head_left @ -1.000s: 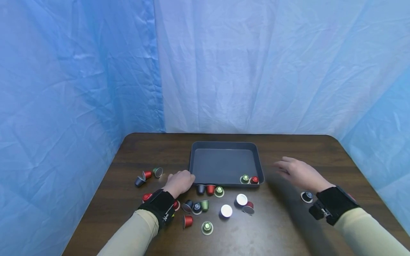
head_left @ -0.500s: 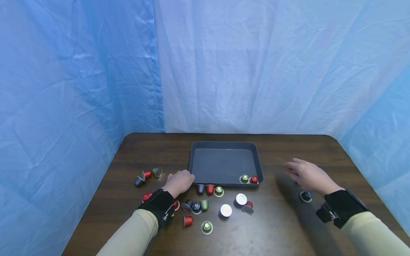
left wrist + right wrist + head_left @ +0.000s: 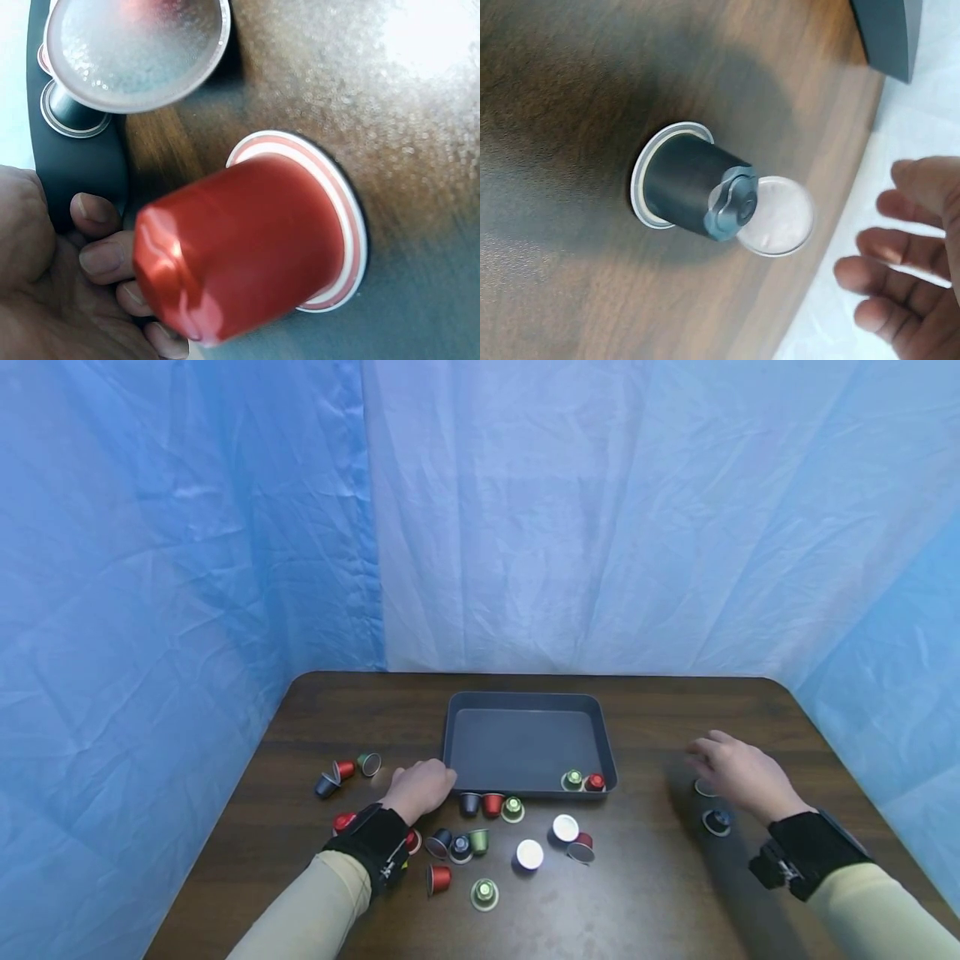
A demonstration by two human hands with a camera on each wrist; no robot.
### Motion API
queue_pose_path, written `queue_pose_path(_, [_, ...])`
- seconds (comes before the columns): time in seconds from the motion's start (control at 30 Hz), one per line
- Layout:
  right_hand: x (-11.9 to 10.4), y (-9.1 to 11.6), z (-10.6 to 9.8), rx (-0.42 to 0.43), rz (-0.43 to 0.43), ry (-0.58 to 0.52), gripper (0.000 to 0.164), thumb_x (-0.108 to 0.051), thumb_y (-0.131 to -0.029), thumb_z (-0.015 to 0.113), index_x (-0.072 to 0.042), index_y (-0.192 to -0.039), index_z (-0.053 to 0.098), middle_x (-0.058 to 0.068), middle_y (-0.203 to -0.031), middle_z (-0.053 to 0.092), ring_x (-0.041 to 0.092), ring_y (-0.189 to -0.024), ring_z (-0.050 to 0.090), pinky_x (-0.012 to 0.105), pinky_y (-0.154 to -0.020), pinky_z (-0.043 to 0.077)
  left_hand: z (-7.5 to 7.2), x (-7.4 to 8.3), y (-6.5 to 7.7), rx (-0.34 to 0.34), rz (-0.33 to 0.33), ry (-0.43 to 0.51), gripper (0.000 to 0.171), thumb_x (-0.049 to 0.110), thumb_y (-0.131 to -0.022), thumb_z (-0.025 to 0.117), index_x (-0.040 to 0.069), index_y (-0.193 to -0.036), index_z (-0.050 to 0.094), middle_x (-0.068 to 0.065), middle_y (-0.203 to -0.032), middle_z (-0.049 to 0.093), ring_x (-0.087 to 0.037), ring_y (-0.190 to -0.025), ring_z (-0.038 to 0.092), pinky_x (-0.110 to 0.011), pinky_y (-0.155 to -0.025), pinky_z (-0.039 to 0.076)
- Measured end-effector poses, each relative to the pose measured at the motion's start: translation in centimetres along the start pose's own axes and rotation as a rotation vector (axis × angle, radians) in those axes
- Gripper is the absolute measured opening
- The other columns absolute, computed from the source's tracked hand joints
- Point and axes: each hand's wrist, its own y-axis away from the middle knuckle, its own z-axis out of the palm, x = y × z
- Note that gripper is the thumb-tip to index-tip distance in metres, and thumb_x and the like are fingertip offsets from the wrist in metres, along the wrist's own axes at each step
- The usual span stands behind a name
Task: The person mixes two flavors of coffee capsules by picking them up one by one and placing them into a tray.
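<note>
Beside the front left corner of a dark grey tray (image 3: 531, 739), my left hand (image 3: 420, 789) grips the rim, its fingers curled in the left wrist view. Close by its fingertips in that view stands a red coffee capsule (image 3: 244, 244), base up on its wide rim. My right hand (image 3: 742, 777) hovers over the table's right side, fingers loosely bent, holding nothing. Below it a dark blue coffee capsule (image 3: 697, 180) stands on its rim. Behind that one lies another capsule with its pale round lid (image 3: 780, 217) upward, partly covered by the hand in the head view.
In the tray's front right corner sit a green capsule (image 3: 573, 779) and a red capsule (image 3: 595, 782). Several more capsules lie in front of the tray, among them two with white lids up, and a small group (image 3: 343, 770) at left. Blue curtains (image 3: 525, 527) hang behind the table.
My right hand has moved right, away from the tray, and its fingers now sit near the lid-up capsule, whose rim has come into sight. The left hand and the tray stay put.
</note>
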Motion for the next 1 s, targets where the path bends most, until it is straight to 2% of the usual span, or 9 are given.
queue_pose_path(0.3, [0.5,0.2,0.1,0.024,0.103,0.042,0.019,-0.015,-0.094,0.073,0.002,-0.103,0.071,0.014,-0.091,0.066,0.029,-0.078,0.067,0.048,-0.066,0.055,0.0,0.0,0.0,0.002,-0.006,0.008,0.028,0.029,-0.104,0.047,0.013,-0.095,0.068,-0.002,-0.089,0.061,-0.023,-0.084,0.056,-0.051,-0.087,0.042])
queue_pose_path(0.47, [1.1,0.3,0.2,0.000,0.169,0.055,0.022,-0.019,-0.096,0.069,0.003,-0.094,0.068,0.009,-0.077,0.063,0.023,-0.066,0.061,0.045,-0.058,0.051,0.0,0.0,0.0,0.007,0.003,0.005,0.028,0.028,-0.104,0.046,0.014,-0.093,0.068,-0.002,-0.088,0.061,-0.023,-0.084,0.056,-0.050,-0.086,0.042])
queue_pose_path(0.67, [1.7,0.6,0.5,-0.014,0.196,0.063,0.031,-0.026,-0.101,0.061,0.000,-0.085,0.063,0.004,-0.064,0.058,0.021,-0.056,0.056,0.044,-0.052,0.045,0.0,0.1,0.0,0.015,0.010,-0.004,0.030,0.028,-0.104,0.045,0.014,-0.088,0.067,-0.002,-0.084,0.060,-0.022,-0.081,0.056,-0.051,-0.086,0.042])
queue_pose_path(1.0, [1.9,1.0,1.3,-0.065,0.241,0.076,0.040,-0.032,-0.103,0.059,0.007,-0.097,0.063,0.005,-0.062,0.056,0.021,-0.053,0.053,0.041,-0.051,0.045,0.0,0.0,-0.1,0.004,0.022,-0.008,0.028,0.027,-0.104,0.046,0.014,-0.091,0.068,-0.002,-0.084,0.060,-0.022,-0.081,0.055,-0.052,-0.086,0.042])
